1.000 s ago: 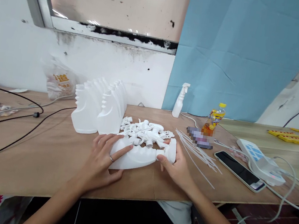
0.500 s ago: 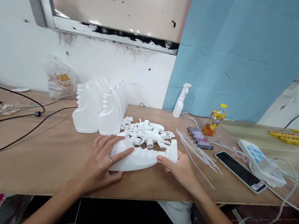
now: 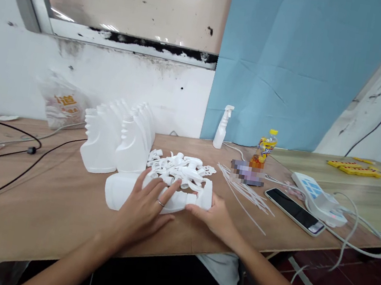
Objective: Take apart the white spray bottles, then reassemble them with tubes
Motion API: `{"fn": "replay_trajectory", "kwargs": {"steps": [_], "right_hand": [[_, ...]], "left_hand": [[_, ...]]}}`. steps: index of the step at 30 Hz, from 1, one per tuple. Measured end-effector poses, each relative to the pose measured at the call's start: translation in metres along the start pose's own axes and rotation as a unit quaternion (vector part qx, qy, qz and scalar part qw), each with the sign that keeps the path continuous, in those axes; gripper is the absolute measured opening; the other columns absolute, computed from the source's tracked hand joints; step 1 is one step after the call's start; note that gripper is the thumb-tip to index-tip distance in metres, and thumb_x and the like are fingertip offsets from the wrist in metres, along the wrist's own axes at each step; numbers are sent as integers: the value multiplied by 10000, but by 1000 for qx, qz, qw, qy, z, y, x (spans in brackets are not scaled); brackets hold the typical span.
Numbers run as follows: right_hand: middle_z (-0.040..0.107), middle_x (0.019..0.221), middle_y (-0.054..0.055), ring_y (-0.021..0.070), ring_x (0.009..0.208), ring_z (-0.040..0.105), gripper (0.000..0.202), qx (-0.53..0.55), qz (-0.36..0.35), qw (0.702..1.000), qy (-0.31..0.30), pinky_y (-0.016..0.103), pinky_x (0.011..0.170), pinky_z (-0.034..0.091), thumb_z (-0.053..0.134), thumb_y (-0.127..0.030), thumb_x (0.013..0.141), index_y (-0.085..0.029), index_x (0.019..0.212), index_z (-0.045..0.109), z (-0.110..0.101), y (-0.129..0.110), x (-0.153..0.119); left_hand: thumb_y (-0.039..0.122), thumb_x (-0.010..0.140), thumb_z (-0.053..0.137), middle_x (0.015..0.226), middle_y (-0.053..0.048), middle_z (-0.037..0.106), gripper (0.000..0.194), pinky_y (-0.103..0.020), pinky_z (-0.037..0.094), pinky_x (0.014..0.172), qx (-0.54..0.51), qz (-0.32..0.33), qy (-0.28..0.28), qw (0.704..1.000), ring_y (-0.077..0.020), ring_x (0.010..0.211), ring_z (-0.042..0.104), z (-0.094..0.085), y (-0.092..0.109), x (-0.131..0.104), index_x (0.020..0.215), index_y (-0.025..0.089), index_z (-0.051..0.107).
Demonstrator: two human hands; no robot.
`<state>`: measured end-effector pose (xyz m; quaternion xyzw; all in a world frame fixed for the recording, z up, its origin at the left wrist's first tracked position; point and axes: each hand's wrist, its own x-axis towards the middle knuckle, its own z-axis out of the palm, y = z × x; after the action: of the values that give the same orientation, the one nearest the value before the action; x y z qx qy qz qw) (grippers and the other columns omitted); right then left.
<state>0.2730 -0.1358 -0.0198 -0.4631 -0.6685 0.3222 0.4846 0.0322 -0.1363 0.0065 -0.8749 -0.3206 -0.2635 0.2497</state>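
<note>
A white plastic bottle (image 3: 118, 192) lies on its side near the front of the table, its neck pointing right. Over its middle lies my left hand (image 3: 147, 202), fingers bent across the far side, a ring on one finger. At the neck end, my right hand (image 3: 215, 216) grips a white spray trigger head (image 3: 207, 194), thumb on the near side. The head is at the bottle's neck; how firmly it sits there I cannot tell. Just behind the bottle is a heap of loose white trigger heads (image 3: 181, 165).
Several upright white bottles (image 3: 132, 147) stand at left-centre. A spray bottle (image 3: 221, 130) with its head on stands by the wall. To the right are thin white tubes (image 3: 244, 189), a drink bottle (image 3: 264, 149), a phone (image 3: 293, 211) and a power strip (image 3: 315, 196). Black cables (image 3: 32, 150) cross the left side.
My left hand has slid right along the bottle towards the neck, uncovering the bottle's base. My right hand stays on the trigger head. The whole view has shifted slightly.
</note>
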Motion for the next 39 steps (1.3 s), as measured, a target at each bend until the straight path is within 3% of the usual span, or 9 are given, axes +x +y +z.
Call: {"fn": "replay_trajectory", "kwargs": {"steps": [4,7,13,18,25,30,33,36,39], "right_hand": [[750,1161,82,285,1033,710,566,13,-9,1000,-21,403,908,578,801,-479,761,-205,1239,672,0,0,-2],[754,1147,78,277,1004,717,558,25,-2,999,-38,396,882,585,805,-468,763,-205,1237,671,-1,0,-3],[762,1074,65,256,953,712,507,3,-5,999,-39,368,845,581,812,-467,752,-193,1161,689,1,1,-3],[754,1132,70,265,994,714,543,15,-6,999,-46,386,883,577,802,-474,764,-211,1220,670,1,1,-3],[762,1091,61,253,972,713,491,9,-8,999,-50,365,861,573,815,-452,759,-203,1162,686,2,4,-2],[757,1105,63,257,973,706,505,16,-9,999,-50,367,853,571,805,-471,759,-198,1168,688,2,-3,-3],[758,1039,63,258,914,698,507,15,-1,999,-40,367,809,574,826,-498,721,-194,1108,707,-6,-10,-1],[719,803,43,213,687,644,459,45,13,999,-16,342,657,553,834,-534,698,-187,971,708,-25,-15,4],[678,784,50,202,641,598,473,122,-15,991,52,350,617,531,820,-580,678,-206,932,681,-49,-19,11]], "left_hand": [[299,885,637,944,-80,647,819,-466,470,928,9,9,-18,1000,-274,871,614,-3,5,11,1596,176,251],[221,822,647,914,-58,630,816,-439,471,889,0,8,-14,1000,-268,865,613,-6,5,10,1572,238,325],[211,809,684,921,-67,640,591,-435,459,893,-39,10,34,999,-249,851,602,-1,2,1,1384,215,547],[193,813,677,903,-44,616,775,-444,451,919,-17,-6,15,1000,-249,860,599,0,4,1,1534,244,398],[195,809,674,966,-75,646,599,-444,441,902,-33,-4,37,999,-257,884,600,2,4,-2,1394,228,545],[167,841,676,1038,-80,649,758,-467,417,967,-19,-23,7,1000,-269,955,608,0,8,-1,1537,264,391],[303,913,677,1274,-130,611,707,-536,352,1067,-42,-22,26,999,-316,1173,571,-8,9,1,1546,276,364],[366,922,667,1436,-150,529,699,-589,293,1129,-64,-57,51,995,-354,1324,488,-21,5,-2,1540,266,358],[315,924,629,1414,-145,565,675,-527,412,1076,-87,-102,35,990,-333,1276,548,-31,-5,-11,1534,232,352]]}}
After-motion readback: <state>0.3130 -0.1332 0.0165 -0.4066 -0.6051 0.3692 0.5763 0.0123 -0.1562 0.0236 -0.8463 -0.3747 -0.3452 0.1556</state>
